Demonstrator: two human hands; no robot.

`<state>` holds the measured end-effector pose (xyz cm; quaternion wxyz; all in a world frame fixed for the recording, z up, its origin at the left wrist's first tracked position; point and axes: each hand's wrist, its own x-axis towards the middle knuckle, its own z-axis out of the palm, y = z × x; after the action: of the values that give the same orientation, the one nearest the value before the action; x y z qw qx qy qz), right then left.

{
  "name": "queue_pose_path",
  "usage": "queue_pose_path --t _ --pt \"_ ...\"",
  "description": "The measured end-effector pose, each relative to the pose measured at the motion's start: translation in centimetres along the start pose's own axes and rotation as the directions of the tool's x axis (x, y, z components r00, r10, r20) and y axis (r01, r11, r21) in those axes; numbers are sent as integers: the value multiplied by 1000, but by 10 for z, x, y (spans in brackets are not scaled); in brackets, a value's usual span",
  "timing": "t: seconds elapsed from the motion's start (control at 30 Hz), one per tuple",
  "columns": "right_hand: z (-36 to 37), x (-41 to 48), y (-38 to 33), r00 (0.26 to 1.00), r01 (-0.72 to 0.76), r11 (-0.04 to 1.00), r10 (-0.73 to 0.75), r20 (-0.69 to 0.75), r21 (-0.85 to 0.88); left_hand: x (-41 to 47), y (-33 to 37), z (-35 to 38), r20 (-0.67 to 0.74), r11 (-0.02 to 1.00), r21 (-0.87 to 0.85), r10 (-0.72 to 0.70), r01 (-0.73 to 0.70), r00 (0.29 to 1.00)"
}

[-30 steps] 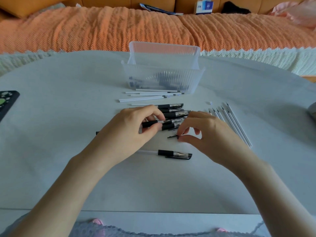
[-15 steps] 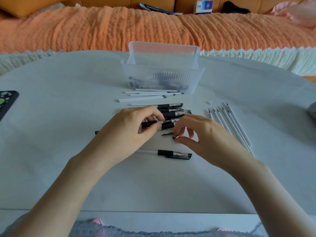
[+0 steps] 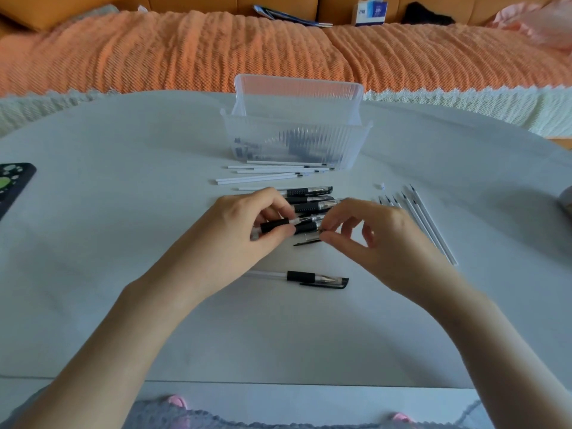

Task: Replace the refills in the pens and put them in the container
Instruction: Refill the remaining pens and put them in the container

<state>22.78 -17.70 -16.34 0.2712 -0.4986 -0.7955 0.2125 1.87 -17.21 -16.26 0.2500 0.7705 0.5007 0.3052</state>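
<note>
My left hand (image 3: 244,233) grips a pen (image 3: 274,226) by its black grip section, level above the table. My right hand (image 3: 377,239) pinches a clear pen cap (image 3: 309,239) with a black clip, right at that pen's tip end. Just behind my fingers lies a pile of several black-grip pens (image 3: 309,199). Nearer to me, one capped pen (image 3: 315,278) rests alone. The clear ribbed container (image 3: 297,140) stands at the back centre and holds several pens. White refills (image 3: 266,176) lie in front of it, and another row of refills (image 3: 428,222) lies to the right.
A tiny white plug (image 3: 380,185) lies near the right-hand refills. A dark phone (image 3: 12,184) sits at the table's left edge. Behind the table runs a sofa with an orange blanket (image 3: 185,51). A grey object (image 3: 566,201) pokes in at the right edge.
My right hand has carried the cap leftward and slightly up, from apart from the pen to its tip. My left hand has kept hold of the pen, nearly still.
</note>
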Motion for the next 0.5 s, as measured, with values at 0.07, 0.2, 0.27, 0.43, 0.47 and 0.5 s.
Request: queue_pose_path --t 0.07,0.2,0.27,0.43,0.47,0.5 --pt "-3 0 -2 998 -18 996 23 -55 92 0 1 0 19 1000 2 0 0 1000" --pt "-2 2 -4 998 -5 991 13 -57 131 0 2 0 39 1000 11 26 -26 999" --pt "0 3 -5 998 16 994 -11 -54 107 0 2 0 39 999 12 30 -31 999" --pt "2 3 -6 998 45 995 -41 -48 86 0 4 0 56 999 11 39 -40 998" --pt "2 3 -6 998 50 995 -46 -48 84 -1 5 0 59 999 13 42 -43 997" --pt "1 3 -6 998 53 995 -49 -50 81 0 5 0 58 999 15 44 -45 997"
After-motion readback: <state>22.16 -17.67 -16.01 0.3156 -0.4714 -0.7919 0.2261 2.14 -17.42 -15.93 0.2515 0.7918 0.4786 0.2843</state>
